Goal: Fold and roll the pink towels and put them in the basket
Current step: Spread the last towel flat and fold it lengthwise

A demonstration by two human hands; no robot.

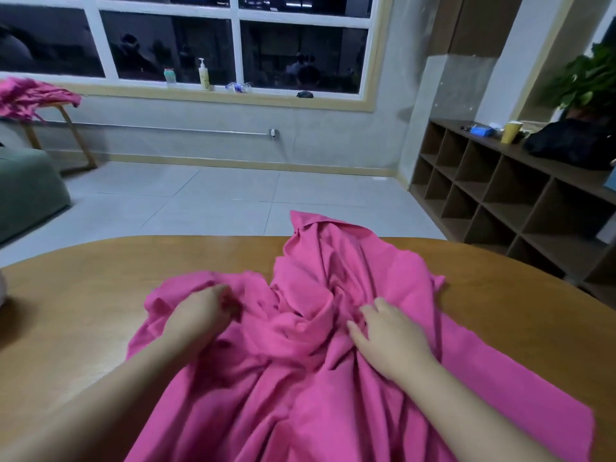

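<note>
While the left hand [200, 315] pinched a bunched fold of the pink towel [320, 328], fingers curled into it, the right hand [390, 335] lay flat and relaxed on the crumpled middle. Towel heaped on the wooden table [83, 295], far corner over the edge. Risk: pulling one-sided would drag the heap, and it could slide off. Basket not in view; more pink cloth [30, 95] sat far left.

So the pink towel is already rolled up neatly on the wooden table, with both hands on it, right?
Not rolled. The head view shows the pink towel spread out crumpled on the wooden table. Both hands are on it: left hand and right hand.
</note>
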